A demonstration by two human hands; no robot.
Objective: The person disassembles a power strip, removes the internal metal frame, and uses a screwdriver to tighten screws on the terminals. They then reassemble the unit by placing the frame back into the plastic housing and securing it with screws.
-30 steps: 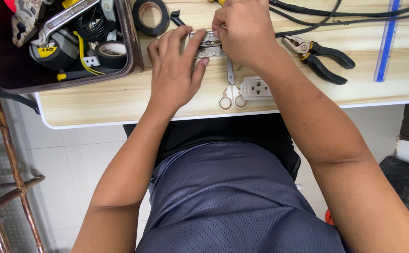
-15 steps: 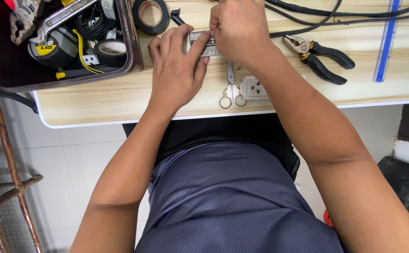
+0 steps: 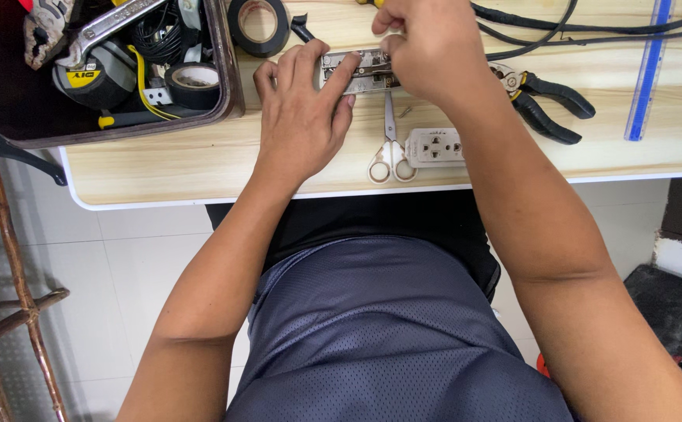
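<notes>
A: The metal socket frame (image 3: 354, 72) lies flat on the wooden table (image 3: 200, 160), just beyond the scissors (image 3: 390, 144), and both hands are on it.

B: How does the left hand (image 3: 302, 117) sit?

A: Palm down, fingers spread and laid across the near-left part of the frame, pressing it to the table. It pins the piece rather than wrapping round it.

B: And the right hand (image 3: 435, 51)?

A: Curled tight at the frame's right end, fingertips pinched together. They seem to grip something small there, but the hand hides it, so I cannot tell what.

B: What else lies near the frame?

A: The scissors point toward it, their tip almost under its near edge, white handles toward the person. Just right of those handles sits a white socket faceplate (image 3: 435, 147). Right of the frame, partly behind the right forearm, lie black-handled pliers (image 3: 548, 101). Beyond them run black cables (image 3: 591, 27), and further right a blue ruler (image 3: 647, 70).

B: To the frame's left?

A: A roll of black tape (image 3: 259, 23) stands just beyond and left. Further left is a dark toolbox (image 3: 228, 86) holding more tape rolls, a spanner and yellow-handled tools.
</notes>
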